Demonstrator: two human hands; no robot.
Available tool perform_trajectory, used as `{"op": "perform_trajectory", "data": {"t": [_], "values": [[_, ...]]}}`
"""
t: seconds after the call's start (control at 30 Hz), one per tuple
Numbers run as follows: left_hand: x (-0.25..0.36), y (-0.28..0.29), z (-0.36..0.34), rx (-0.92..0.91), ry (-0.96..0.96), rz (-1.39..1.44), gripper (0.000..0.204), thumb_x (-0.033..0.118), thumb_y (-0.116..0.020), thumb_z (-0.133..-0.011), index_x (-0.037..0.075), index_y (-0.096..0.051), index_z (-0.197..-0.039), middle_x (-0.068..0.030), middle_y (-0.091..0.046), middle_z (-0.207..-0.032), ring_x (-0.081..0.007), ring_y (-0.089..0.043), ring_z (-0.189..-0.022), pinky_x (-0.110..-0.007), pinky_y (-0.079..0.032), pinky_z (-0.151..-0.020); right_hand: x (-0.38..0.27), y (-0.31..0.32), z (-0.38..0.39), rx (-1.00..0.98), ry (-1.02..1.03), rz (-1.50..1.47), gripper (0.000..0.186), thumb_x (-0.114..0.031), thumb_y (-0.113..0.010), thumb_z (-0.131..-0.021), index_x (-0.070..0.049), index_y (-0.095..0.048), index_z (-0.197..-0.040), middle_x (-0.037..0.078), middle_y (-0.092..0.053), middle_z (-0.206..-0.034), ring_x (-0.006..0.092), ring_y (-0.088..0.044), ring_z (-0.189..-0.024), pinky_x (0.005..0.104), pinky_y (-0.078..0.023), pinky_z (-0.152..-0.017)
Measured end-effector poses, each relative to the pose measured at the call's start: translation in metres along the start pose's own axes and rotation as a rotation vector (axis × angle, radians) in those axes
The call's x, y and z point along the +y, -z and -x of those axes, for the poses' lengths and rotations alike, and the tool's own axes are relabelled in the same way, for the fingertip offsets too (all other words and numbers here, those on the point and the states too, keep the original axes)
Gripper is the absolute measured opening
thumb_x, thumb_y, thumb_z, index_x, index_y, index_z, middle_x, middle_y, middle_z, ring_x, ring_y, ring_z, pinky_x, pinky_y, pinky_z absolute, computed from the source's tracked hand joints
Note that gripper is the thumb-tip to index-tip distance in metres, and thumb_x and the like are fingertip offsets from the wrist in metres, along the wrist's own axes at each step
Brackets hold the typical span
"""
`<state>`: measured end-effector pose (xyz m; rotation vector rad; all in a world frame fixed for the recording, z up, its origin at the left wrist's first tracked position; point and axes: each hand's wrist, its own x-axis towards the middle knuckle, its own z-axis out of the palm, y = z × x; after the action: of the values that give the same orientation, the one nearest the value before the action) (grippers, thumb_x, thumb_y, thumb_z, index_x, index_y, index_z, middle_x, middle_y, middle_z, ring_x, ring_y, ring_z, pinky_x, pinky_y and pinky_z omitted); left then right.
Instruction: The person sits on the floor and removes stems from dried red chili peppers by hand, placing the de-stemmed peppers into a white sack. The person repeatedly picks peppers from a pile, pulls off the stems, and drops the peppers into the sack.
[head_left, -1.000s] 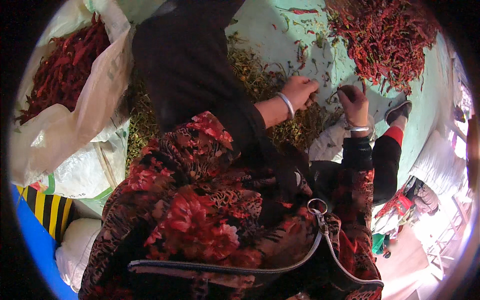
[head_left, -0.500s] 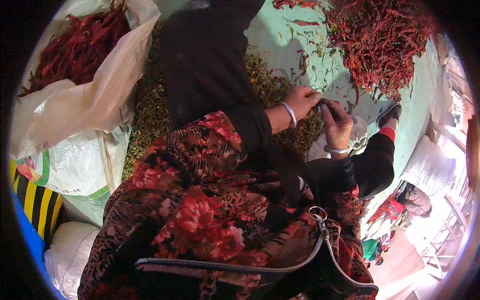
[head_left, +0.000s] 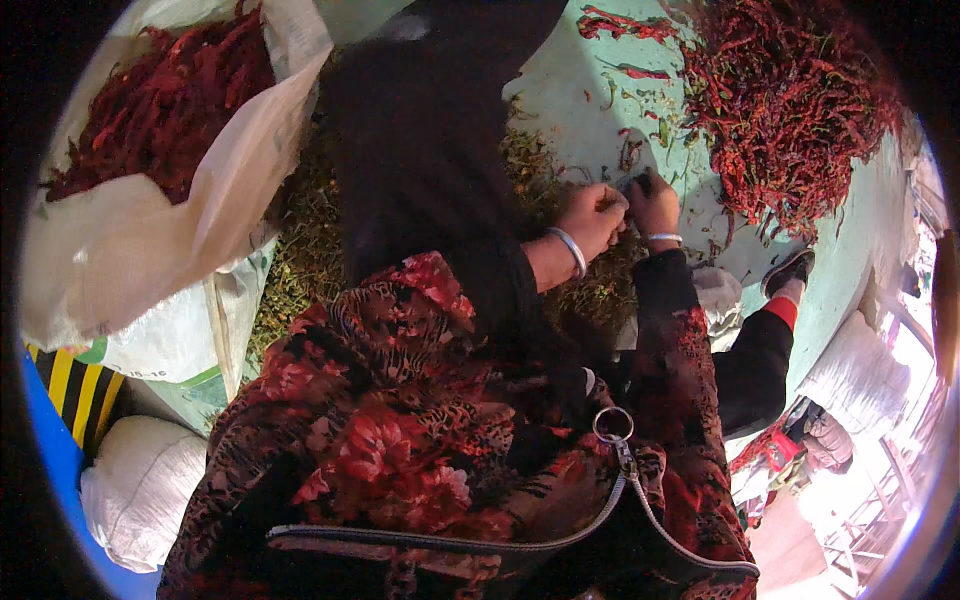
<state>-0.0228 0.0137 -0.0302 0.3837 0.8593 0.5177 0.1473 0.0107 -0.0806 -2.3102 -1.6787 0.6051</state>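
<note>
My left hand (head_left: pixel 592 218) is closed, its fingers curled over a heap of dried stems and loose bits. Just to its right, my right hand (head_left: pixel 658 210) has its fingers bent in, the tips darkened by shadow or dirt. The two hands are close together; whatever they pinch is hidden or too small to name. A silver bangle circles each wrist. Beyond them to the right lies a big pile of dried red chillies (head_left: pixel 785 110) on a pale green sheet (head_left: pixel 550 85). Some separate chillies (head_left: pixel 630 25) lie at the far middle.
On the left stands an open white woven sack (head_left: pixel 240 150) filled with dark red chillies (head_left: pixel 165 110). Stem scraps (head_left: pixel 300 250) are spread beside my dark-clothed leg (head_left: pixel 420 140). My shoe (head_left: pixel 788 270) rests near the chilli pile. A white bundle (head_left: pixel 145 490) sits at lower left.
The fingertips that met have come slightly apart. My right hand has moved forward and turned, while my left has drawn back a little. The whole view has shifted slightly.
</note>
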Motion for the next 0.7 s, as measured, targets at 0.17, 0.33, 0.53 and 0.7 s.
{"op": "perform_trajectory", "data": {"t": [0.17,0.33,0.53,0.7], "values": [[0.007,0.0,-0.016,0.123,0.047,0.078,0.018,0.024,-0.05,-0.081,0.006,-0.05,-0.081,-0.0007,-0.05,-0.066,-0.0098,-0.045,-0.048,-0.022,-0.034,-0.04,-0.034,0.055,0.015,-0.079,-0.306,-0.71,0.019,-0.012,-0.056,-0.074,0.006,-0.057,-0.081,0.004,-0.056,-0.064,0.0077,-0.049,-0.056,0.0219,-0.041,-0.051],[0.008,0.001,-0.026,0.13,0.058,0.199,0.02,0.026,-0.049,-0.082,0.007,-0.05,-0.077,-0.0003,-0.049,-0.062,-0.0097,-0.044,-0.048,-0.022,-0.033,-0.039,-0.044,0.064,0.004,-0.233,-0.025,-0.473,0.02,-0.012,-0.059,-0.073,0.003,-0.058,-0.087,0.007,-0.06,-0.071,0.0107,-0.054,-0.061,0.0234,-0.043,-0.056],[0.006,0.0,-0.03,0.018,-0.011,0.055,0.02,0.025,-0.046,-0.083,0.008,-0.049,-0.073,-0.0005,-0.049,-0.061,-0.0078,-0.042,-0.048,-0.021,-0.032,-0.04,-0.004,0.02,-0.058,-0.047,0.294,-0.02,0.023,-0.007,-0.058,-0.069,-0.003,-0.056,-0.091,0.015,-0.056,-0.088,0.0298,-0.056,-0.077,0.0332,-0.045,-0.064],[0.005,0.003,-0.026,0.039,-0.04,0.105,0.025,0.031,-0.046,-0.083,0.008,-0.049,-0.073,-0.0005,-0.049,-0.061,-0.0083,-0.043,-0.048,-0.021,-0.033,-0.04,0.002,0.021,-0.048,-0.015,0.254,-0.14,0.019,-0.008,-0.058,-0.07,0.0,-0.056,-0.087,0.012,-0.058,-0.079,0.0225,-0.055,-0.065,0.0291,-0.044,-0.058]]}}
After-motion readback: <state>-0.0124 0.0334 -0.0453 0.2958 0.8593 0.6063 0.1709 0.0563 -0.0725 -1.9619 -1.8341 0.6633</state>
